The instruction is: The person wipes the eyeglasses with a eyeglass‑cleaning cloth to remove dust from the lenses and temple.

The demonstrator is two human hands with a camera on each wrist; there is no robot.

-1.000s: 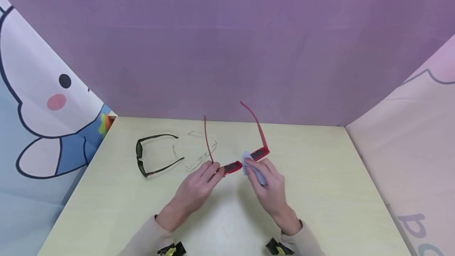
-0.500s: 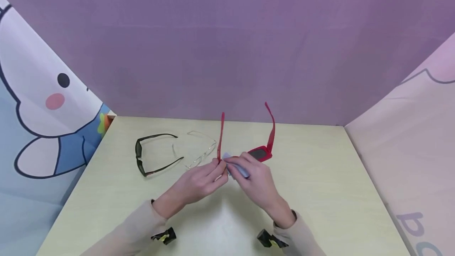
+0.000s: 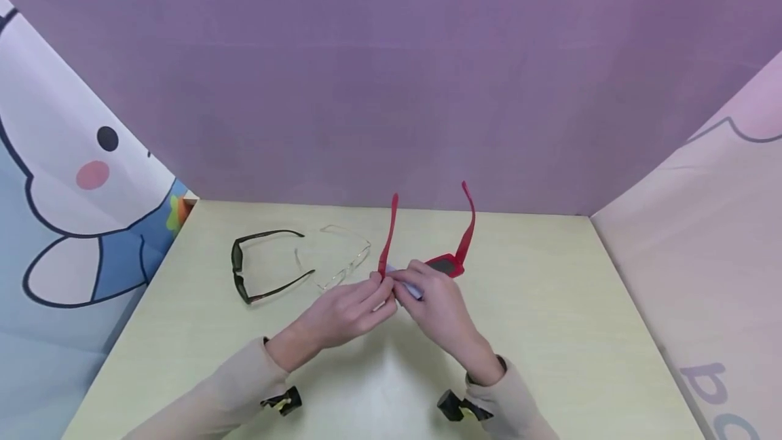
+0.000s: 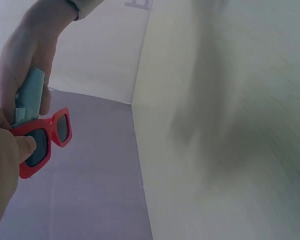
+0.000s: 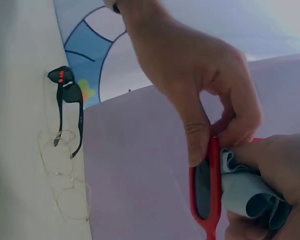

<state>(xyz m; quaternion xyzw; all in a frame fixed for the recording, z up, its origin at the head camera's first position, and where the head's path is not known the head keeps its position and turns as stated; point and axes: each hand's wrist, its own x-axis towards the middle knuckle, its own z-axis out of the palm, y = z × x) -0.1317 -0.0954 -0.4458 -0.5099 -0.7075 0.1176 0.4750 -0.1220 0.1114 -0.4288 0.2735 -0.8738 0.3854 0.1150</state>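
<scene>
A pair of red-framed sunglasses (image 3: 446,265) with dark lenses is held up over the table, both temples unfolded and pointing away from me. My left hand (image 3: 351,309) pinches the frame at its left lens; in the left wrist view the thumb lies on that dark lens (image 4: 39,148). Folded light-blue cloth (image 5: 245,192) is gripped in my right hand (image 3: 441,307), pressed to the same lens area close beside the left fingertips. In the head view my fingers hide most of the cloth and the left lens.
On the left of the pale table (image 3: 550,304) lie dark sunglasses (image 3: 239,270) with temples open. Between them and my hands rest thin wire-framed glasses (image 3: 348,269). A purple panel (image 3: 391,87) stands along the back edge, with printed cloth at both sides.
The cloth has gone from the middle of the red sunglasses to their left lens, my right hand moving left. The sunglasses have turned and shifted slightly right.
</scene>
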